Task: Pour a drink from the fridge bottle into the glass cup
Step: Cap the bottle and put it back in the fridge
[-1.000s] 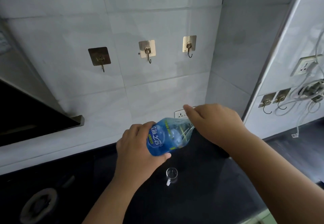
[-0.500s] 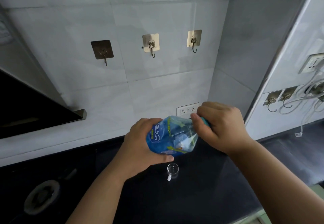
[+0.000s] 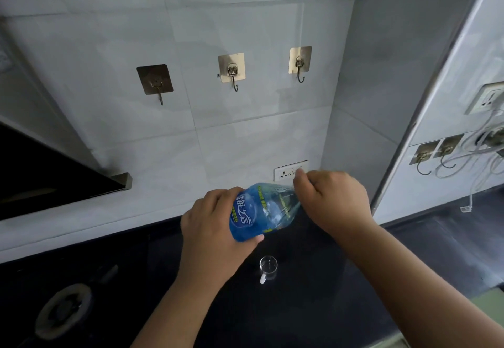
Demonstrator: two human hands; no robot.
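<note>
Both hands' fingers grip the blue bottle point(image 3: 261, 211), left point(image 3: 215, 227) body, right point(image 3: 332, 200) neck, above the glass cup point(image 3: 268, 266).

Pale grey-white tiled wall point(image 3: 245, 20) behind dark counter point(image 3: 313, 306). Three adhesive hooks point(image 3: 231, 68) in a row on the tiles, leftmost darker. White wall socket point(image 3: 286, 172) low on the tiles, just above counter edge. Black range hood point(image 3: 41, 173) slanting in from left. Round hob burner point(image 3: 64, 311) set into counter at lower left. Metal corner strip point(image 3: 425, 102) at right, beyond it a second socket point(image 3: 488, 98), two more hooks, looped white cables point(image 3: 474, 162). Dim, even light.
</note>
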